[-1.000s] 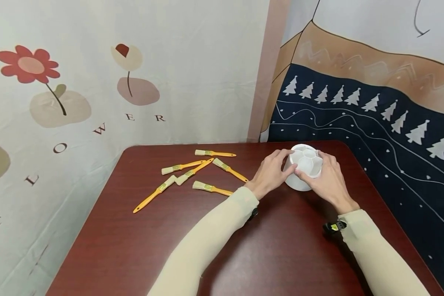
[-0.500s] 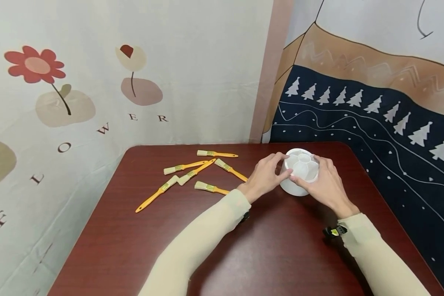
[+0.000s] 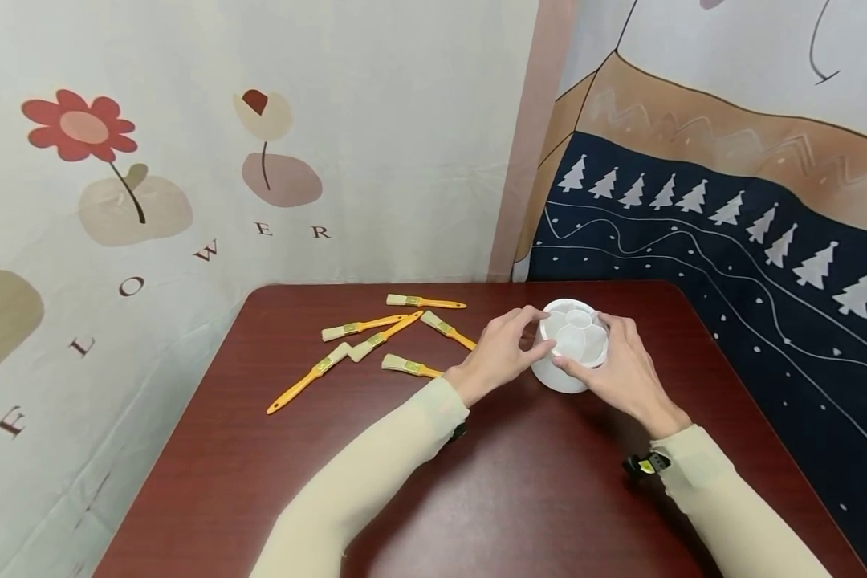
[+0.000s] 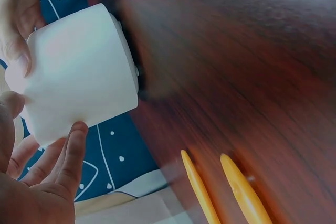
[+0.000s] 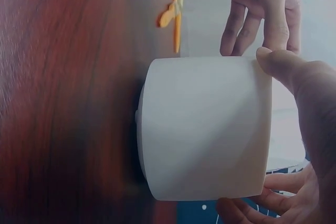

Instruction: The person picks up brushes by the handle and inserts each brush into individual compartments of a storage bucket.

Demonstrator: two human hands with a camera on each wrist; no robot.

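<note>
While both hands close in on a white cup near the far right part of the desk, the left hand pinches its left side, thumb at the front of the rim and fingers curved behind, and the right hand grips the opposite side with its thumb in front and fingers wrapped around the back. The cup is slightly tilted toward the head camera, open end up, and shows petal-like compartments inside; its outer wall is smooth, plain white in both wrist views. Whether its base touches the desk cannot be told. To the left lie six brushes with yellow handles and pale bristles, two of them crossing at their handle ends; any lettering on their metal bands is too small to read. Pale yellow sleeves cover both arms, and a black wristband with a bright yellow-green patch sits at the right wrist. Printed across the light curtain on the left, dark capital letters run F, L, O, W, E, R, below a red flower. The dark blue cloth at right carries white trees.
</note>
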